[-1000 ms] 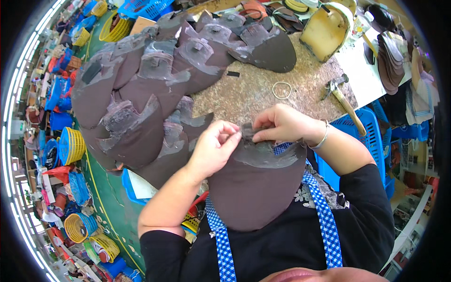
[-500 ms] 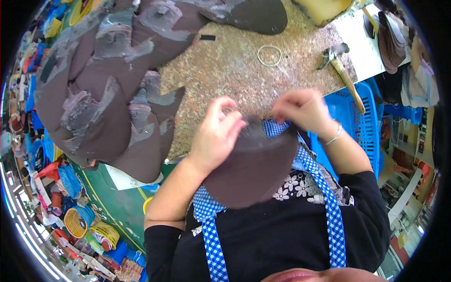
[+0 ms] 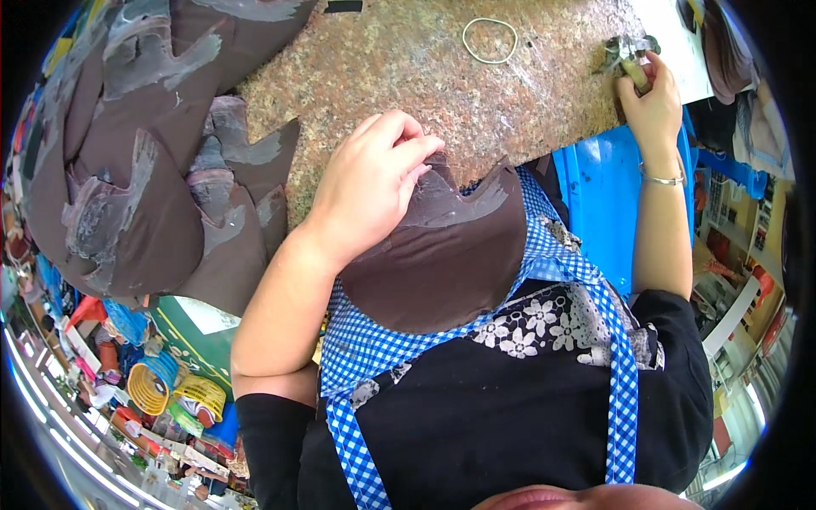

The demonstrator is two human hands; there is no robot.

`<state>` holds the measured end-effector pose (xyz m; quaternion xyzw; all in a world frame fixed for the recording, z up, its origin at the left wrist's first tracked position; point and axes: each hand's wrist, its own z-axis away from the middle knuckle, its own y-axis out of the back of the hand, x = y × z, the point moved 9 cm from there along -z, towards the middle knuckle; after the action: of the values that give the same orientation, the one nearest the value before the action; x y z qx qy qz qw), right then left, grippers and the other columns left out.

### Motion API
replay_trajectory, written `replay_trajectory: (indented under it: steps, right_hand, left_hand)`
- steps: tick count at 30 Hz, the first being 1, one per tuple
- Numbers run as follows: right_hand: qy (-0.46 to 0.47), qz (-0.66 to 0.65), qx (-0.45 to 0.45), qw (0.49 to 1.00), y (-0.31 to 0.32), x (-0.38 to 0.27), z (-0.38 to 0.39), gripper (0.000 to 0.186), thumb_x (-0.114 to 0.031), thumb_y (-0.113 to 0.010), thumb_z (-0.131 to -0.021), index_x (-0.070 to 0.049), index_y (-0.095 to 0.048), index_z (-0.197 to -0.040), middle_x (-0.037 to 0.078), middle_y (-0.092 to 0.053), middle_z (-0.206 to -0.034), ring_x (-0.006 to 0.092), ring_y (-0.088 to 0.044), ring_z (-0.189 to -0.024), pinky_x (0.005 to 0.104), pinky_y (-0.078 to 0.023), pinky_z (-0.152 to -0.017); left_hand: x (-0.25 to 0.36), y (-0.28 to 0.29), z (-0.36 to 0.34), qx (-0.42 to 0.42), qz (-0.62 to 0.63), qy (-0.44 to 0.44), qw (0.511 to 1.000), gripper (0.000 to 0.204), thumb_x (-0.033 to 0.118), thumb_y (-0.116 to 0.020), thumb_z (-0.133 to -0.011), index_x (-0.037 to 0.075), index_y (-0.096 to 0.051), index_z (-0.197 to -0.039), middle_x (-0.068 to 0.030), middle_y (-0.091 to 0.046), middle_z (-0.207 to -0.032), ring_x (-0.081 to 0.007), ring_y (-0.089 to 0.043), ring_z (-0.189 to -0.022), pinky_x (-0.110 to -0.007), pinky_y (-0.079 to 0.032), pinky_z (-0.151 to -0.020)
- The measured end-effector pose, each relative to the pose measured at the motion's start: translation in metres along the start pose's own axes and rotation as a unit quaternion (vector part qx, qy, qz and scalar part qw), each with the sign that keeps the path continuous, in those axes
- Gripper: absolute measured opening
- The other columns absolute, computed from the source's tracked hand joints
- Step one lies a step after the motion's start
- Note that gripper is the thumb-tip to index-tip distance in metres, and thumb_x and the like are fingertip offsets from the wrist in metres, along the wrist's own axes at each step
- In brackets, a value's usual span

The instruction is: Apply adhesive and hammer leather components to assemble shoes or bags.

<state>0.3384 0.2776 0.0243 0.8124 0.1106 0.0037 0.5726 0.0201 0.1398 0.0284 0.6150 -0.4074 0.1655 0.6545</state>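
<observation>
My left hand (image 3: 365, 183) pinches the upper corner of a dark brown, round-edged flexible piece (image 3: 438, 276). The piece has a notched top edge with greyish, glue-like smears. It lies against my blue-and-white checked apron (image 3: 365, 361) at the table's near edge. Off to the right, my right hand (image 3: 653, 110) is closed around the wooden handle of a hammer (image 3: 629, 53), close to its metal head. The hammer is at the right side of the speckled stone tabletop (image 3: 399, 72).
Many similar brown pieces (image 3: 161, 221) are heaped at the left of the table. A pale elastic ring (image 3: 490, 63) and a black strip (image 3: 343, 6) lie farther back. A blue plastic basket (image 3: 599, 229) stands below the right edge. Baskets (image 3: 151, 387) sit at lower left.
My right hand has left the brown piece and moved right and away to grip the hammer. My left hand keeps hold of the piece's corner. The view has shifted.
</observation>
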Motion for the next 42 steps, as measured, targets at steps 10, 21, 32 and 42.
replay_trajectory:
  steps: [10,21,32,42]
  right_hand:
    - [0.211,-0.484,-0.255,0.81,0.044,-0.146,0.062,0.033,-0.001,-0.068,-0.077,-0.002,-0.062,-0.109,0.013,-0.065,-0.086,0.0236,-0.064,-0.07,0.0284,-0.05,-0.063]
    - [0.28,-0.298,-0.239,0.881,0.042,-0.193,0.073,0.028,-0.003,-0.069,-0.069,-0.004,-0.059,-0.094,0.011,-0.061,-0.077,0.0321,-0.064,-0.067,0.038,-0.052,-0.058]
    - [0.24,-0.29,-0.247,0.893,0.038,-0.197,0.079,0.027,-0.004,-0.073,-0.073,-0.001,-0.066,-0.098,0.013,-0.067,-0.088,0.0311,-0.067,-0.074,0.0339,-0.052,-0.064]
    - [0.258,-0.266,-0.252,0.894,0.04,-0.204,0.088,0.027,-0.005,-0.072,-0.074,-0.001,-0.064,-0.1,0.014,-0.066,-0.09,0.0322,-0.065,-0.072,0.034,-0.052,-0.064]
  left_hand:
    - [0.01,0.004,-0.004,-0.024,-0.103,-0.118,0.987,0.022,0.006,-0.069,-0.074,0.009,-0.07,-0.096,-0.0043,-0.064,-0.092,-0.0239,-0.063,-0.085,-0.036,-0.05,-0.075]
    - [0.024,-0.001,0.013,-0.015,-0.209,-0.233,0.95,0.031,0.014,-0.059,-0.073,0.006,-0.07,-0.1,-0.0026,-0.068,-0.102,-0.0214,-0.064,-0.092,-0.035,-0.053,-0.076]
    - [0.023,0.0,0.014,-0.008,-0.202,-0.26,0.944,0.03,0.014,-0.06,-0.071,0.003,-0.071,-0.096,-0.0045,-0.069,-0.102,-0.0223,-0.064,-0.092,-0.035,-0.054,-0.073]
    - [0.017,0.003,0.013,0.014,-0.161,-0.249,0.955,0.03,0.012,-0.066,-0.071,0.006,-0.071,-0.1,-0.006,-0.067,-0.102,-0.0255,-0.063,-0.092,-0.035,-0.052,-0.074]
